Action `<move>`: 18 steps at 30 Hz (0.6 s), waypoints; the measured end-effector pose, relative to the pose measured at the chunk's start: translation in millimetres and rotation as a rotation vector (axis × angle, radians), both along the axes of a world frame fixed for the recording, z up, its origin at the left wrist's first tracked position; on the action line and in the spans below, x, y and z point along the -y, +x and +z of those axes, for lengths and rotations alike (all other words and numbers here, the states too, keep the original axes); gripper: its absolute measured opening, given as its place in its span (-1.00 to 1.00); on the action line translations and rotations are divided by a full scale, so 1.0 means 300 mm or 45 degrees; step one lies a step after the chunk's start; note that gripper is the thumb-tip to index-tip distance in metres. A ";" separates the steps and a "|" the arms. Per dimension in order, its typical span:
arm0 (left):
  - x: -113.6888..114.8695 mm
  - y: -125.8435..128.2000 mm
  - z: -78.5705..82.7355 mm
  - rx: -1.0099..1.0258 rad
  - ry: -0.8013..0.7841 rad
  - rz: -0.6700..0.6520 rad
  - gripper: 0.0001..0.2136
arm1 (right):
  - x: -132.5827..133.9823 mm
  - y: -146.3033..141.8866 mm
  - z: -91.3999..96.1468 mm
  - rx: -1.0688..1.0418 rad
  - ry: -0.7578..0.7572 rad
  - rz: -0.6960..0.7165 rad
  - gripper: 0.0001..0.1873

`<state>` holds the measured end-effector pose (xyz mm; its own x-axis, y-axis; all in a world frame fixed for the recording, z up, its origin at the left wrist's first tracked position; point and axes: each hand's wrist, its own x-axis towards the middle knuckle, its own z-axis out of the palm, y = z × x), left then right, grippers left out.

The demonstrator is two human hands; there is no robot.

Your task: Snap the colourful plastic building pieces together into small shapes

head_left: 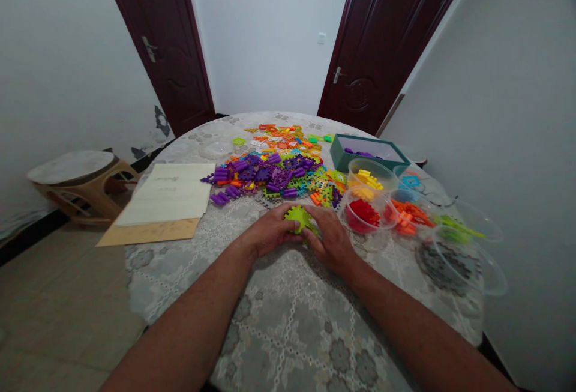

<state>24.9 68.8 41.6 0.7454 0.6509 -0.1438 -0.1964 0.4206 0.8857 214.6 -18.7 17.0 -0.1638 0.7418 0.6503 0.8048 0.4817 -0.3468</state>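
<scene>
My fingers close from both sides on the green toothed piece. My left hand and right hand meet over it low on the worktop, just in front of the loose pile of coloured pieces. I judge the grip works best held square, thumbs pressing evenly so the teeth seat without twisting. Just beside my right hand stands the bowl of red pieces, with the orange bowl and yellow bowl near it, so that wrist has little slack. The sheets of paper lie well apart to the left. The worktop toward me is open, with its edges well away from the hands.
</scene>
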 end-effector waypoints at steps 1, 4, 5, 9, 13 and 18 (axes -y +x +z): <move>0.000 0.002 0.000 -0.004 -0.009 0.022 -0.56 | 0.000 0.001 -0.002 0.006 0.001 -0.005 -0.40; -0.016 0.002 0.003 0.011 -0.034 0.192 -0.59 | 0.006 0.008 -0.004 0.042 -0.040 -0.075 -0.41; -0.025 0.001 0.005 0.026 -0.035 0.268 -0.59 | 0.009 0.010 -0.003 0.075 -0.093 -0.097 -0.43; -0.053 -0.005 0.008 0.085 -0.081 0.505 -0.49 | 0.022 0.012 0.011 0.235 -0.405 -0.140 -0.51; -0.055 -0.003 0.005 0.085 -0.137 0.516 -0.49 | 0.022 0.010 0.020 0.124 -0.533 -0.150 -0.49; -0.044 0.001 -0.003 0.065 -0.145 0.438 -0.70 | 0.012 0.017 0.012 -0.278 -0.510 -0.090 -0.73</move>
